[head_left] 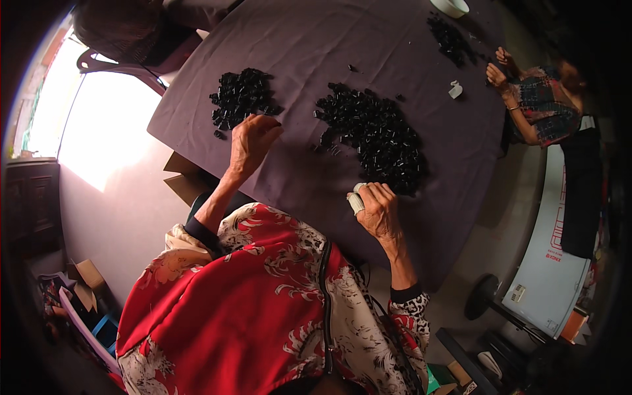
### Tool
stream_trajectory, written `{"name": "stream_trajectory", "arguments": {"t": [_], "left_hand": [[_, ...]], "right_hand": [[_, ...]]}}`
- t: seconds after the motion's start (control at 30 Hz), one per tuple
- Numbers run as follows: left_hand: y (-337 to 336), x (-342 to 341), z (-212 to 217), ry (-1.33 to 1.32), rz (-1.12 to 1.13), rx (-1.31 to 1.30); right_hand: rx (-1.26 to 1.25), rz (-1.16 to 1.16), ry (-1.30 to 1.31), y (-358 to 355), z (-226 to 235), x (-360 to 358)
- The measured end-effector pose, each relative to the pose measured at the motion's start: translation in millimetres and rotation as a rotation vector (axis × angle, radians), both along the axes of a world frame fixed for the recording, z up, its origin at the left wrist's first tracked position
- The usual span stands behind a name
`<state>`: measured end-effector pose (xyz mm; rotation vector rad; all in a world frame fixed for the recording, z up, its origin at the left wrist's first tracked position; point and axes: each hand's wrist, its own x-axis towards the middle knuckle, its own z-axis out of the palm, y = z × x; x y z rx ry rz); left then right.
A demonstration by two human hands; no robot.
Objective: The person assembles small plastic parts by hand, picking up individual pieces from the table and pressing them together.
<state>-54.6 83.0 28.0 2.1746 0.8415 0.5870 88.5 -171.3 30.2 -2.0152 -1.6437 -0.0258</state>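
Observation:
Two heaps of small black shiny plastic pieces lie on the dark purple cloth in front of me. At the near edge of the smaller left heap point(242, 97) is my left hand point(253, 141), its fingers bent and drawn together; whether a piece is between them is hidden. My right hand point(379, 212) rests by the near end of the larger heap point(385, 135), fingers curled downward, with pale wrapping point(356, 201) on the thumb and a finger. What its fingertips hold, if anything, does not show. A few loose pieces point(328, 139) lie between the heaps.
At the table's far right, another person's hands point(501, 69) are beside a third black heap point(451, 41). A white bowl point(451, 6) and a crumpled white scrap point(455, 89) are on the tablecloth point(289, 52). A chair point(122, 68) stands at the far left; a large white box point(550, 263) leans at the right.

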Motion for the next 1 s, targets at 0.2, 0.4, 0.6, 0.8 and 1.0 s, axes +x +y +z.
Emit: {"name": "stream_trajectory", "arguments": {"t": [0.2, 0.4, 0.6, 0.8, 1.0], "left_hand": [[30, -8, -20, 0.030, 0.125, 0.167], [28, -6, -11, 0.024, 0.162, 0.221], [-29, 3, 87, -0.323, -0.314, -0.532], [-101, 21, 186, -1.135, -1.216, -1.038], [-122, 39, 206, -1.170, -1.346, -1.304]], "right_hand": [[-0.013, -0.008, 0.021, -6, -5, -6], [-0.009, 0.006, -0.012, -12, -9, -5], [-0.004, -0.020, -0.093, -12, -16, -9], [0.134, -0.043, -0.180, -5, -16, -14], [0.132, -0.074, -0.230, -4, -28, -13]]}}
